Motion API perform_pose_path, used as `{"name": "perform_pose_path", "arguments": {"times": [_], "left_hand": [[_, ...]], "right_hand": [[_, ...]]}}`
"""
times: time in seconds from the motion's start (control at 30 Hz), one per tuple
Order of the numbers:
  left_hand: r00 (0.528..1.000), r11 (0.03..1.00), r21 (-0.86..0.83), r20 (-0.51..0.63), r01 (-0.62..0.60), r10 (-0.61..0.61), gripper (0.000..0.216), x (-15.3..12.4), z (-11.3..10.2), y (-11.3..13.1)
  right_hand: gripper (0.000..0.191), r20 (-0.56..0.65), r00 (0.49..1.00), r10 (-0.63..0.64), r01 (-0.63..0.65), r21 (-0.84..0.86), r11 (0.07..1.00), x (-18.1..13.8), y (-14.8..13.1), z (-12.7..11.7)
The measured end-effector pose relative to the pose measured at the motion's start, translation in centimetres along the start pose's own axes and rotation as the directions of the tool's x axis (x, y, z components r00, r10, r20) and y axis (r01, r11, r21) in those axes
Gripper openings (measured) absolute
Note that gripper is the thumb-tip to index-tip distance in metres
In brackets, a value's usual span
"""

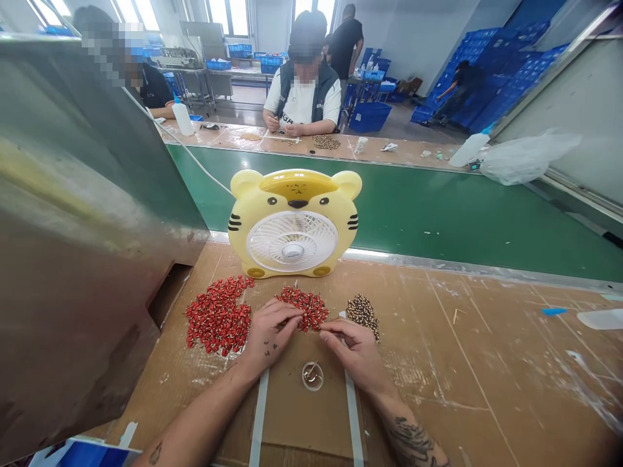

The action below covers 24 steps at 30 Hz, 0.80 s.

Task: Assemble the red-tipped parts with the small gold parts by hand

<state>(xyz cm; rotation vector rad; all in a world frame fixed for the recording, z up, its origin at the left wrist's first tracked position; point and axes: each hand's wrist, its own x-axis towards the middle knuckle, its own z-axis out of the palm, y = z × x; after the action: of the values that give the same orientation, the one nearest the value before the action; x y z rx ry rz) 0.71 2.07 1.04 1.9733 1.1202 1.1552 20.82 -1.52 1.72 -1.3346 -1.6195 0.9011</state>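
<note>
Counter (413,402): brown, scuffed surface.
Left hand (272,327): grip curled at left edge of central red pile (311,308); contents indiscernible.
Right hand (357,350): grip pinched at same pile's lower right; contents indiscernible.
Clear dish (312,389): between wrists.
Larger red pile (217,318): beside left hand.
Dark-gold pile (361,311): beyond right hand.
Fan (292,250): behind central red pile.

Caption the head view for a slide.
Left hand and right hand at small red pieces, before a yellow fan.
</note>
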Motion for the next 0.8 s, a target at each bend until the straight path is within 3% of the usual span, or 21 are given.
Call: {"name": "perform_pose_path", "arguments": {"times": [0.2, 0.37, 0.5, 0.63, 0.8], "left_hand": [[0.999, 0.975, 0.219, 0.032, -0.035, 0.028, 0.027, 0.8, -0.5, -1.2], [1.0, 0.902, 0.432, -0.013, -0.001, 0.008, 0.023, 0.7, -4.6, -1.3], [0.985, 0.774, 0.63, 0.085, 0.062, -0.148, 0.026, 0.7, -7.6, -2.3], [0.95, 0.769, 0.634, 0.182, 0.082, -0.252, 0.028, 0.6, -8.1, -3.1], [0.941, 0.791, 0.603, 0.199, 0.103, -0.273, 0.028, 0.7, -7.7, -2.9]], "right_hand": [[0.018, 0.141, 0.98, -0.143, 0.157, -0.098, 0.983, -0.1, -0.3, -0.3], [0.017, 0.285, 0.944, -0.166, 0.184, -0.04, 0.982, -0.1, -0.3, -1.0], [0.02, 0.376, 0.913, -0.156, 0.179, -0.026, 0.983, -0.2, 0.1, -1.3], [0.021, 0.403, 0.904, -0.145, 0.176, -0.042, 0.983, -0.4, 0.1, -1.1], [0.02, 0.441, 0.87, -0.22, 0.267, -0.047, 0.962, -0.4, -0.5, -1.3]]}}
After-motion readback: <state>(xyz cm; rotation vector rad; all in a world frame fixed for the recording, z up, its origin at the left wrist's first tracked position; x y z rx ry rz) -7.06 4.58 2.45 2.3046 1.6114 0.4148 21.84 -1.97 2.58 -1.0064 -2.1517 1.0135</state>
